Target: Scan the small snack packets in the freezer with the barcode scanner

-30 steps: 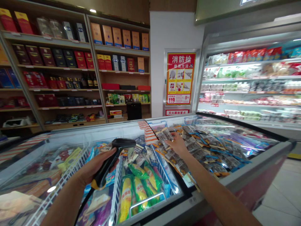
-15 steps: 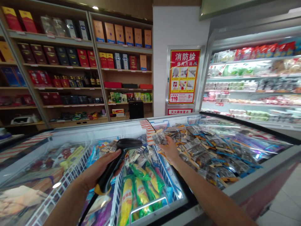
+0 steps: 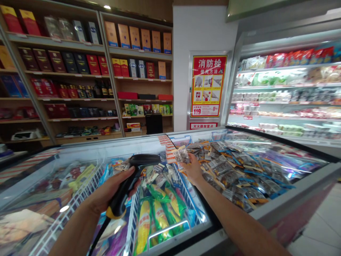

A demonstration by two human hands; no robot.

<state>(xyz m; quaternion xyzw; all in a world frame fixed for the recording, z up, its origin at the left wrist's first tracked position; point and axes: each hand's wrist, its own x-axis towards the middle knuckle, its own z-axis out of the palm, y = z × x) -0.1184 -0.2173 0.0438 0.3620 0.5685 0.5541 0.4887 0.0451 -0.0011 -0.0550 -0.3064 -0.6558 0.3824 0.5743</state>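
Observation:
A black and yellow barcode scanner (image 3: 125, 188) is gripped in my left hand (image 3: 112, 190), its head pointing right and its cord hanging down. My right hand (image 3: 193, 170) pinches a small clear packet (image 3: 181, 155) with pale and brown contents, held up in front of the scanner's head. Beneath and to the right of that hand lies a pile of similar small packets (image 3: 221, 165) with orange and blue edges. Between my arms, wrapped corn cobs (image 3: 160, 217) in green and yellow bags lie in a white wire basket.
A chest freezer (image 3: 282, 202) with glass lids and a metal rim spans the foreground. Wooden shelves (image 3: 141, 80) with boxed goods stand behind on the left. A red fire-hydrant poster (image 3: 209, 87) hangs on the wall, and a lit refrigerated display (image 3: 287, 85) is at the right.
The scanner and my left hand have shifted slightly left and up. My right hand keeps hold of the packet, which has moved very little.

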